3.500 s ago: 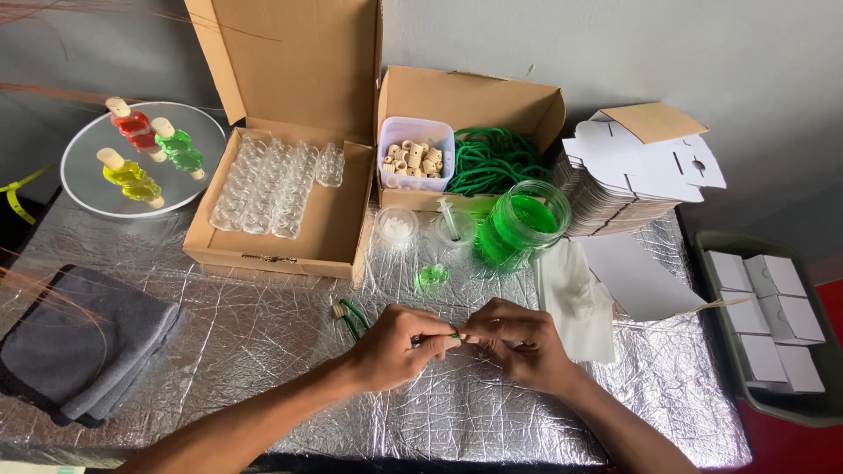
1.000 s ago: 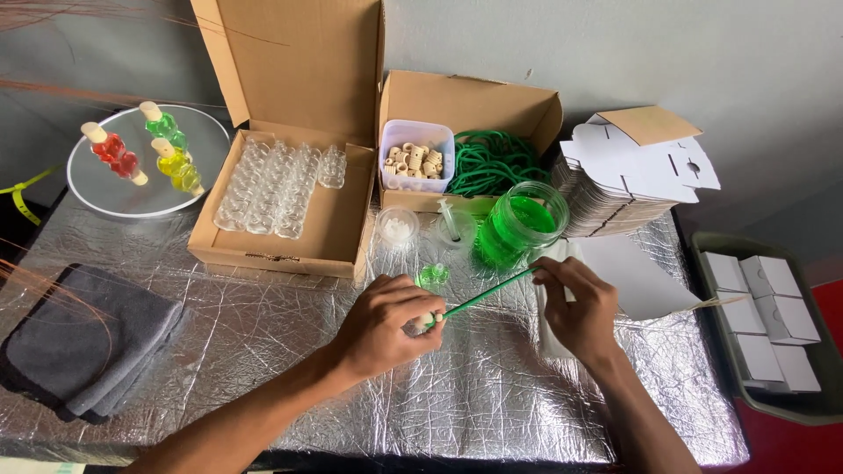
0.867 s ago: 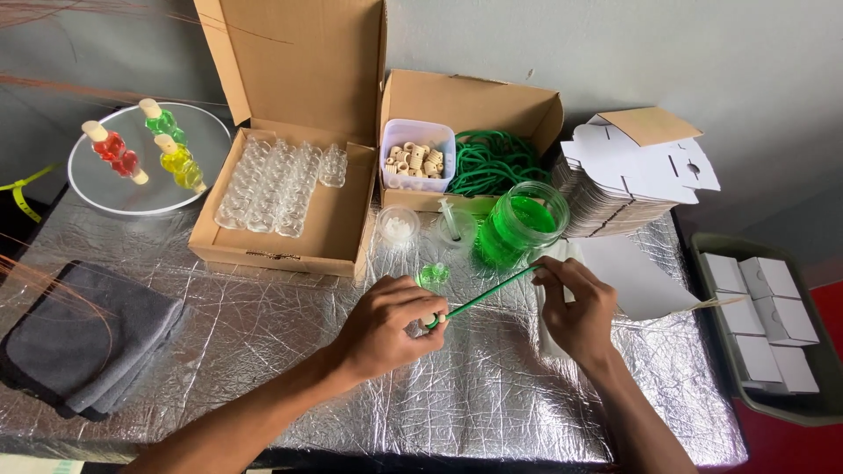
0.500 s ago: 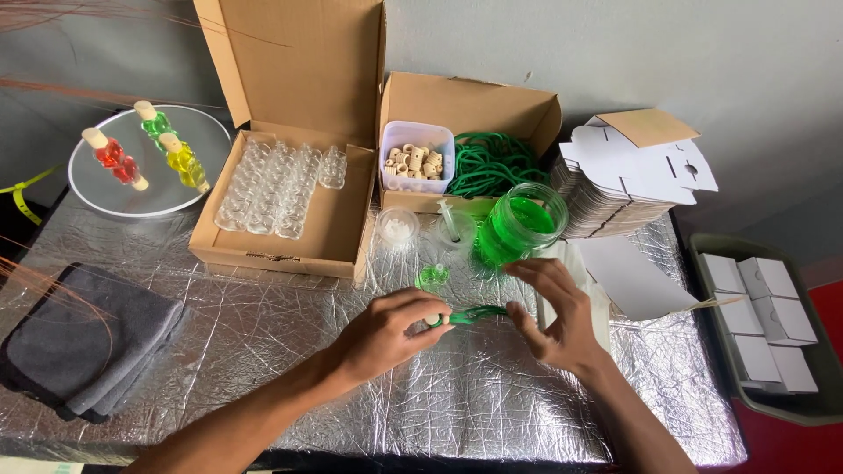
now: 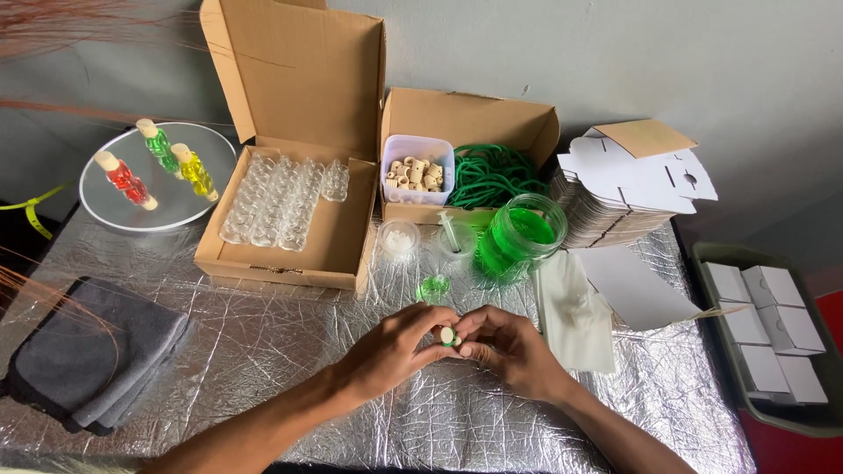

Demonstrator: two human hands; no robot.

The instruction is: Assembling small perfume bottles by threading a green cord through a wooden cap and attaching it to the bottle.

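My left hand and my right hand meet low over the foil-covered table. Together their fingertips pinch a small pale cork with a bit of green cord showing beside it. The rest of the cord is hidden inside my fingers. Just beyond the hands stands a tiny glass bottle with green liquid in it. Behind that is a glass jar of green liquid.
At the back are an open cardboard box of empty small bottles, a tub of corks and a box of green cord. A round mirror bears three filled bottles. White flat cartons, a tissue, a tray of folded boxes and a grey cloth lie around.
A second ago the green cord was stretched between my hands. My right hand has since come in to the left hand, and the cord is now bunched out of sight.
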